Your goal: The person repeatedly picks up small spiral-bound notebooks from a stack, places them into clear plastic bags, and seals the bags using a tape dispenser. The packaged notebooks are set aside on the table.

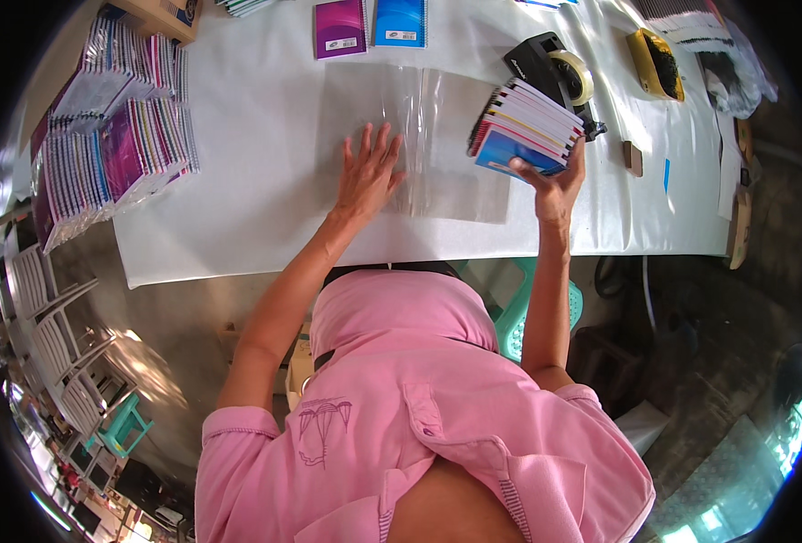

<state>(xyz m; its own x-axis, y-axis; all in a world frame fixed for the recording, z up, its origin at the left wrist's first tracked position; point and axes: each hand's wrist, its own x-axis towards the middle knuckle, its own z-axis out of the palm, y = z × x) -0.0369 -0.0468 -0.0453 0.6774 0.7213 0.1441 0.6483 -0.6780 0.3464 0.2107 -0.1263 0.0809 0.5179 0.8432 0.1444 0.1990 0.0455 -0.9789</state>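
My right hand (553, 176) grips a stack of spiral notebooks (523, 131), a blue cover on the near side and the page edges turned up. The stack is tilted above the table's right half. My left hand (369, 172) lies with fingers spread on a clear plastic bag (464, 145), pressing its left part against the table. Creases run down the middle of the bag. Beyond it, a purple notebook (339, 27) and a blue notebook (400, 23) lie side by side.
Wrapped notebook bundles (147, 145) are piled on the left edge of the white-covered table (238, 217). A black tape dispenser (537, 63) with a tape roll stands behind the held stack. A yellow container (654, 63) and a small brown block (633, 158) sit at right.
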